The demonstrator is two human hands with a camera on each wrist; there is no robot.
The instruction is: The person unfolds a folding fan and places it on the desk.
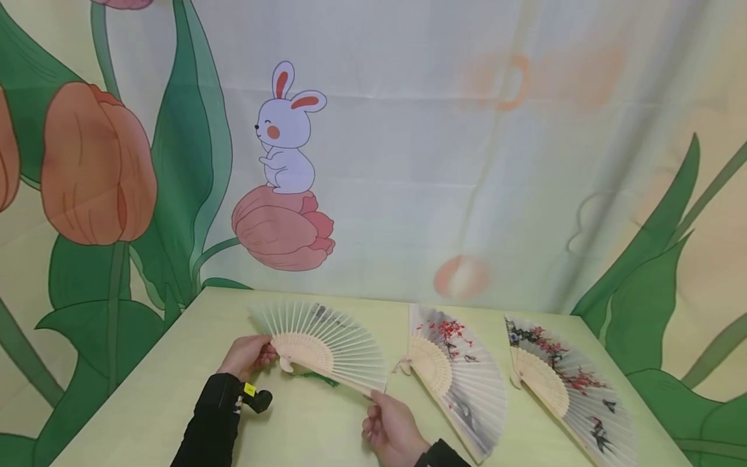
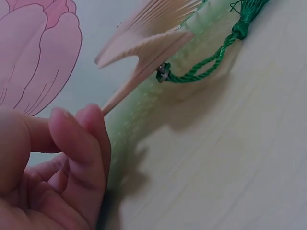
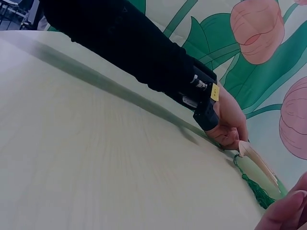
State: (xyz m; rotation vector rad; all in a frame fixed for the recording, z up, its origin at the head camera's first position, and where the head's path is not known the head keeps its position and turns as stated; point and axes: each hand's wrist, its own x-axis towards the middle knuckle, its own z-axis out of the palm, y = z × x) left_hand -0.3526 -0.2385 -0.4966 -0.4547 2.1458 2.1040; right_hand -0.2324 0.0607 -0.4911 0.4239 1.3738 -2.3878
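A spread folding fan with pale green leaf and light wooden ribs [image 1: 353, 344] is held between both hands over the table. At its left edge, my left hand [image 1: 248, 357] pinches the outer stick between thumb and fingers; the left wrist view shows this grip near the pivot. My right hand [image 1: 393, 425] pinches the lower right corner of the fan, though only its fingertips appear in the right wrist view. From the pivot hangs a green tassel [image 2: 244, 26] on a twisted cord. Dark lettering marks the top of the leaf.
Two more open fans, one with red blossoms [image 1: 467, 376] and one with blossoms and swallows [image 1: 574, 389], lie to the right on the pale table [image 1: 315, 428]. Behind stands a cloth backdrop [image 1: 379, 130] printed with tulips and a rabbit. A black device [image 1: 257, 401] is on the left wrist.
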